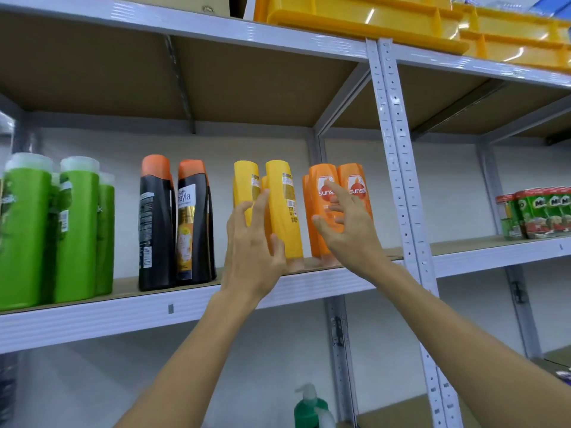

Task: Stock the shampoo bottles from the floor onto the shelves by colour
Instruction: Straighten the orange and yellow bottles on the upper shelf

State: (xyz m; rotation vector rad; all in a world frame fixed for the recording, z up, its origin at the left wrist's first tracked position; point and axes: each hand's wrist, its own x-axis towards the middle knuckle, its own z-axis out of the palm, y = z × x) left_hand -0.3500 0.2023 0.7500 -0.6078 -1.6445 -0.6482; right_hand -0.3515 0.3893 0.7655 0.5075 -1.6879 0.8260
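Note:
On the middle shelf (92,316) stand colour groups of shampoo bottles: green bottles (74,230) at the left, black bottles with orange caps (156,223), yellow bottles (282,211), then orange Sunsilk bottles (355,186) by the upright. My left hand (251,251) is raised in front of the yellow bottles, fingers spread, holding nothing. My right hand (346,223) hovers in front of the orange bottles, fingers spread, holding nothing; whether its fingertips touch them I cannot tell.
A grey metal upright (398,168) splits the shelving. Green Milo cartons (537,214) sit on the right bay. Yellow plastic bins (401,20) fill the top shelf. A green pump bottle (310,409) stands on the lower level.

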